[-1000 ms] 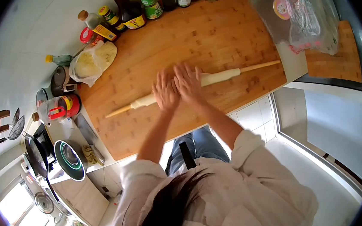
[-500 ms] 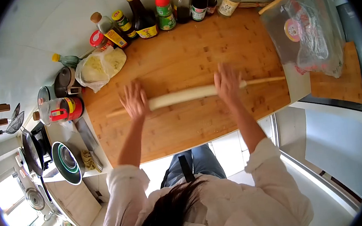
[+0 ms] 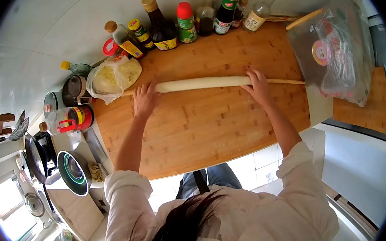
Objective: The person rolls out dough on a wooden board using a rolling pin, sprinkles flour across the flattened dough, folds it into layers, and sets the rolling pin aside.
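Note:
A pale sheet of dough (image 3: 203,83) is wrapped in a long roll around a thin wooden rolling pin (image 3: 286,81), whose bare right end sticks out. It lies across the far half of the wooden board (image 3: 202,124). At the roll's left end, my left hand (image 3: 145,101) is curled over the pin, fingers side by side. My right hand (image 3: 259,87) grips the right end, fingers bent over the top and thumb on the near side. Most of the pin is hidden inside the dough, and part of its left end is behind my left hand.
A plastic bag of pale yellowish stuff (image 3: 111,79) sits at the board's far left. Several sauce bottles (image 3: 161,24) line the wall behind. A clear plastic bag (image 3: 339,57) lies at the right. Nested bowls (image 3: 73,172) and an oil jug (image 3: 77,118) stand at the left.
The dough-wrapped pin has moved away from me towards the bottles, and both hands have gone with it. My fingers, stretched flat before, are now bent over the pin. The view has shifted slightly.

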Demonstrator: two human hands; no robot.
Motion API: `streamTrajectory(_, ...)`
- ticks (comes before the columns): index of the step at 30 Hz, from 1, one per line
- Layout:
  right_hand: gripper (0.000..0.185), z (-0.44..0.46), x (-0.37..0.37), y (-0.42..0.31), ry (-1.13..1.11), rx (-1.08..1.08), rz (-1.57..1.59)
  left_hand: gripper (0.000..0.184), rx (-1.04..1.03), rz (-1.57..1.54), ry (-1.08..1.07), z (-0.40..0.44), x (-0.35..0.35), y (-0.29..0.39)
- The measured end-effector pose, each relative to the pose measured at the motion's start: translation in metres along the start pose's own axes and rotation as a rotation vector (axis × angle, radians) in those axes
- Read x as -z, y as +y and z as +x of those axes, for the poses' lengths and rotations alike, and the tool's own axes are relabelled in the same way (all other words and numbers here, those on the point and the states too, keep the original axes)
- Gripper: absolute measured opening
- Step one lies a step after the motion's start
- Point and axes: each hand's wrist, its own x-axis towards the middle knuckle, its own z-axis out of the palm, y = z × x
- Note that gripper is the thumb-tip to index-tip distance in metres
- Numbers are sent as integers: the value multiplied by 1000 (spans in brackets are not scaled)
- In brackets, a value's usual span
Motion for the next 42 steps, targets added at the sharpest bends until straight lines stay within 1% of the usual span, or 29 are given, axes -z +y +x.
streamTrajectory(1,58,-8,4,-2,-1,1,0,60,2,0,0,-9,-7,-4)
streamTrajectory(3,50,-36,14,-11,-84,-57,73,52,-97,-17,92,-40,-19,-8)
streamTrajectory(5,48,-51,9,-5,-91,-21,88,51,-136,-57,112,-64,-18,-10)
streamTrajectory(7,47,-44,6,1,-113,3,105,50,-175,-104,115,-62,-16,-18)
streamTrajectory(9,52,-10,3,12,96,-196,196,47,119,-44,41,-33,-14,-33)
streamTrajectory(10,52,4,3,19,99,-192,199,46,170,-34,148,-20,-10,-35)
streamTrajectory(11,55,16,4,25,150,-127,107,46,171,-29,150,-16,-5,-36)
streamTrajectory(12,58,20,7,28,201,-65,13,47,91,-12,160,-13,-1,-38)
streamTrajectory(13,58,15,11,30,204,-67,14,47,9,3,171,-12,2,-39)
streamTrajectory(15,64,3,21,29,71,-18,-218,51,53,-46,159,-27,5,-40)
streamTrajectory(16,64,-3,25,26,76,-13,-219,53,50,-98,108,-37,3,-47)
streamTrajectory(18,68,-14,33,21,-121,-184,-324,56,48,-154,64,-55,3,-44)
streamTrajectory(19,68,-6,37,17,-119,-181,-328,59,116,-124,38,-62,9,-34)
streamTrajectory(20,69,7,36,12,-109,-115,-152,61,183,-94,7,-66,13,-24)
streamTrajectory(21,70,20,35,3,-97,-51,25,61,182,-95,5,-64,12,-16)
streamTrajectory(22,70,37,34,-8,-97,-51,25,63,131,-82,88,-58,10,-8)
streamTrajectory(23,71,56,32,-19,-95,46,-60,64,80,-68,171,-53,7,-1)
streamTrajectory(24,71,64,30,-25,-93,142,-143,64,82,-66,170,-49,1,9)
streamTrajectory(25,71,60,23,-24,-92,142,-138,65,-9,18,178,-45,-9,17)
streamTrajectory(26,70,56,16,-25,-101,212,-132,65,-99,102,182,-46,-14,20)
streamTrajectory(27,69,52,9,-24,-111,282,-128,65,-96,108,178,-55,-17,20)
streamTrajectory(29,65,24,15,-24,-96,287,-109,67,-149,-8,61,-78,-21,22)
streamTrajectory(31,60,-5,22,-16,-87,306,-92,64,-110,-14,44,-109,-15,27)
streamTrajectory(33,53,-24,25,-2,-70,255,-35,61,-61,-20,17,-134,-16,24)
streamTrajectory(35,51,-18,22,8,-80,225,-33,50,-164,18,-39,-143,-29,12)
streamTrajectory(36,48,-15,22,10,-92,181,-32,50,-160,17,-34,-137,-29,6)
streamTrajectory(38,46,7,27,2,-83,217,-41,40,35,98,76,-111,-28,-12)
streamTrajectory(40,44,34,24,1,-78,263,-45,38,32,64,106,-79,-5,-38)
streamTrajectory(42,41,51,16,3,-276,242,-38,37,-15,101,146,-60,27,-55)
